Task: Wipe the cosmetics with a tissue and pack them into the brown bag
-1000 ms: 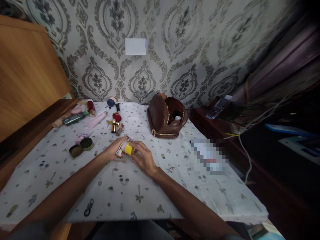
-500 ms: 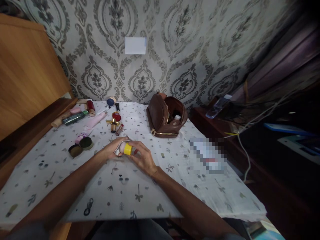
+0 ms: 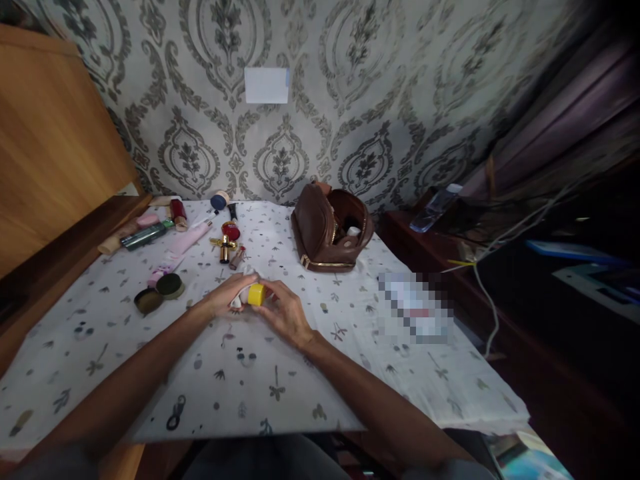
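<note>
My left hand (image 3: 231, 293) is closed round a white wipe or cloth (image 3: 237, 301) and the pale end of a small container with a yellow part (image 3: 257, 294). The fingers of my right hand (image 3: 286, 308) are curled against the container's yellow end. Both hands are just above the patterned white cloth on the table, close together. The container's exact kind is hidden by my fingers. Beyond them lie a lipstick (image 3: 237, 257), a gold-and-black tube (image 3: 225, 251) and a red round compact (image 3: 231, 231).
An open brown leather bag (image 3: 325, 233) stands at the back, with a white item inside. Left are an opened dark compact (image 3: 170, 286), a pink tube (image 3: 191, 238) and a green bottle (image 3: 145, 236). A blurred item (image 3: 417, 307) lies right; a clear bottle (image 3: 435, 209) rests beyond.
The yellow-ended container has turned slightly in my hands, and the part right of the yellow no longer shows. The view has shifted a little; the other things stay put.
</note>
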{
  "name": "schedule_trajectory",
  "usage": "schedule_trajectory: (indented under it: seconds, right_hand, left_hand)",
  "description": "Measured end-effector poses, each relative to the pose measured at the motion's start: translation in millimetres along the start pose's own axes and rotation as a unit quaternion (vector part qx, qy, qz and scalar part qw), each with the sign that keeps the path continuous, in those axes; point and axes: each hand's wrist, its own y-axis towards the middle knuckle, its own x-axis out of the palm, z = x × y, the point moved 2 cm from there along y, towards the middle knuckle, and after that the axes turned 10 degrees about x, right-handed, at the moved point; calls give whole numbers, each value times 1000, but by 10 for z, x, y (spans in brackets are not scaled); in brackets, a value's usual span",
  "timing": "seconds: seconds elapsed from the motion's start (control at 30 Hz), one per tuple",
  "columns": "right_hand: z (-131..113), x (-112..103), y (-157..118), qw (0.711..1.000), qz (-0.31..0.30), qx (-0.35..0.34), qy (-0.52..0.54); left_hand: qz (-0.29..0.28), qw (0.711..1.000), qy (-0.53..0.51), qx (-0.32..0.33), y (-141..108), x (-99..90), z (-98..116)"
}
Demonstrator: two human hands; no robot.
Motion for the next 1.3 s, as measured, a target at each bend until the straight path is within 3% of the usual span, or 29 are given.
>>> schedule_trajectory:
  seconds: [0.3,0.57,0.8,0.97,1.13,1.3]
  right_hand:
    - [49,6,9,995,3,81,49]
    - [85,36,34,986,-20,79,146]
    - [139,37,39,989,35,88,115]
    - [102,48,33,986,30,105,123]
    - [31,38,31,974,13,166,150]
    - [29,23,44,959,7,210,192]
  left_hand:
    - [4,1000,5,17,-16,49,23]
    - [48,998,-40,26,38,17,-7]
    - [35,998,-52,29,-18,118,-7]
    - [64,995,-26,67,-9,124,-61]
    - [85,994,-18,62,14,89,-96]
    - [60,992,37,100,-80,104,-58]
